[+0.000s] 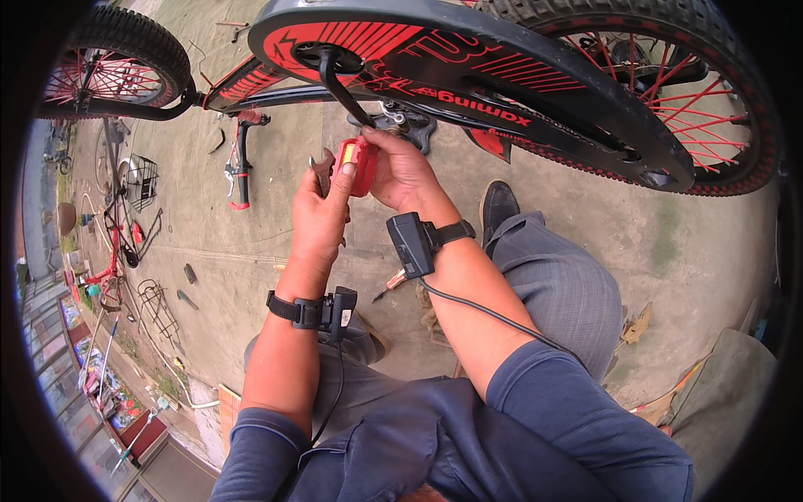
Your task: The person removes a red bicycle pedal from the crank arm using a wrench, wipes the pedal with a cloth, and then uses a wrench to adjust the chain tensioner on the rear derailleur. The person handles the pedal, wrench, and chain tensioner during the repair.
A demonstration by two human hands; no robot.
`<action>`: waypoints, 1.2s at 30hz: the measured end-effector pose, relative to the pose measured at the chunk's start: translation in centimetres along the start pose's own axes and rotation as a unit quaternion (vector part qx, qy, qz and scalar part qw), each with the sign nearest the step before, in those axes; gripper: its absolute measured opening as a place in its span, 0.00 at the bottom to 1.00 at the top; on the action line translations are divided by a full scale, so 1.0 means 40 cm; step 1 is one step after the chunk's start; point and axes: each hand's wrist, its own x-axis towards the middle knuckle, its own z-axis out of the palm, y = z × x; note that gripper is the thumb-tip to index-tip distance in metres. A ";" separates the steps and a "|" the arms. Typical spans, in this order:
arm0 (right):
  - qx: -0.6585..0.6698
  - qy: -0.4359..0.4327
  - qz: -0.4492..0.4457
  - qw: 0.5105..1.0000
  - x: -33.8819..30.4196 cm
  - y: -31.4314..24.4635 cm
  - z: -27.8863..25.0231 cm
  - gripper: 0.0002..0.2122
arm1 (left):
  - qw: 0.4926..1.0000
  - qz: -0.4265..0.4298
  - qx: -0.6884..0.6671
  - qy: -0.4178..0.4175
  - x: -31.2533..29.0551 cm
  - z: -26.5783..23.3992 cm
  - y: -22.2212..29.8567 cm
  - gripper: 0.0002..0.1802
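Observation:
A red bicycle pedal (365, 164) with a yellow reflector is at the lower end of a black crank arm (339, 88). My right hand (406, 174) grips it from the right. My left hand (316, 216) is closed around a metal open-end wrench (321, 161), its jaw sticking up above the fingers. The left thumb presses against the pedal's face. Whether the pedal's spindle sits in the crank's hole is hidden by my fingers. Above my hands, the black and red chain guard (535, 92) spans the bicycle.
The rear wheel (669, 100) is at upper right, the front wheel (117, 71) at upper left. A handlebar with a red-tipped grip (241, 167) lies left of my hands. Farther left are a wire basket (142, 180) and bicycle parts. A copper-coloured tool (393, 283) lies below my hands.

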 end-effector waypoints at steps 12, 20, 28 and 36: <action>0.074 -0.004 0.005 0.997 -0.011 0.003 0.005 0.06 | 0.982 -0.092 -0.161 -0.025 0.009 -0.006 0.016 0.15; 0.061 0.014 0.005 0.998 -0.012 0.001 0.009 0.06 | 0.964 -0.140 -0.223 -0.035 0.021 -0.017 -0.003 0.18; 0.041 -0.020 0.016 0.999 -0.013 0.000 0.017 0.06 | 0.953 -0.167 -0.244 -0.062 0.007 -0.007 0.001 0.22; 0.046 -0.033 0.001 0.998 -0.026 -0.003 0.014 0.08 | 0.979 -0.131 -0.145 -0.062 0.004 -0.011 -0.008 0.26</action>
